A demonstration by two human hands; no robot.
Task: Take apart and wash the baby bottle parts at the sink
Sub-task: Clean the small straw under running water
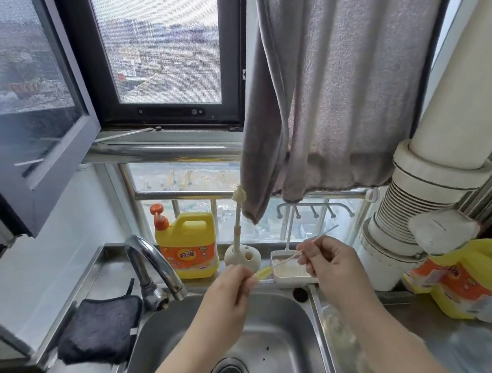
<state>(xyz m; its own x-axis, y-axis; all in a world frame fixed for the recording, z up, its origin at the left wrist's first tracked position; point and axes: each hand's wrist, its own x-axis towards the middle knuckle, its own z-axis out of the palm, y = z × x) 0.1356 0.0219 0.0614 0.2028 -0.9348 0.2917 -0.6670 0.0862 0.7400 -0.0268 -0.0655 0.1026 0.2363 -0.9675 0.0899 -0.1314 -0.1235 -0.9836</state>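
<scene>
Now we hold both hands over the sink: our left hand pinches the yellow straw at its lower end, while our right hand pinches a thin brush whose tip meets the straw's upper end. At twelve o'clock from the hands a bottle brush stands upright in its round holder, with the yellow soap jug at eleven and the tap at nine. A white tray sits on the desk just behind the hands.
</scene>
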